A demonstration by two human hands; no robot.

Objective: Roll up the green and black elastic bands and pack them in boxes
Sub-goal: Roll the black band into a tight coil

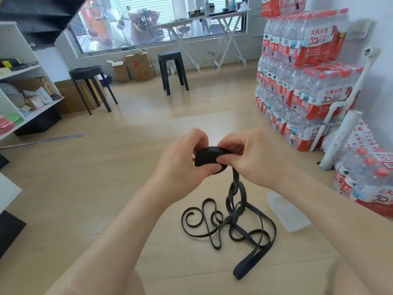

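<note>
**Forearms raised: winding the black elastic band**

Left forearm (110, 231) and right forearm (331, 209) hold the work above the wooden floor (127, 188). The left hand (180, 165) grips the black roll (207, 157), fingers curled round its left side. The right hand (253, 158) pinches the same roll from the opposite side, and its thumb (222, 160) presses on the near face. Both hands are clamped on the roll.

The unwound tail (234, 222) drops from just below the right fingertips and lies on the floor in loose, crossing loops. Judging by that amount, much winding remains.

Recommended technique:
1. Maintain thumb pressure on the roll's face so the turns cannot spring open.
2. Feed the tail flat. Remove any twist before it reaches the fingers.
3. Draw the tail upward gently, so that the crossed loops fall open and do not knot.

A translucent plastic container (289, 211) lies on the floor below and right of the right fingers, apart from the tail. Whether it is the packing box cannot be determined. No green band is in view.
</note>
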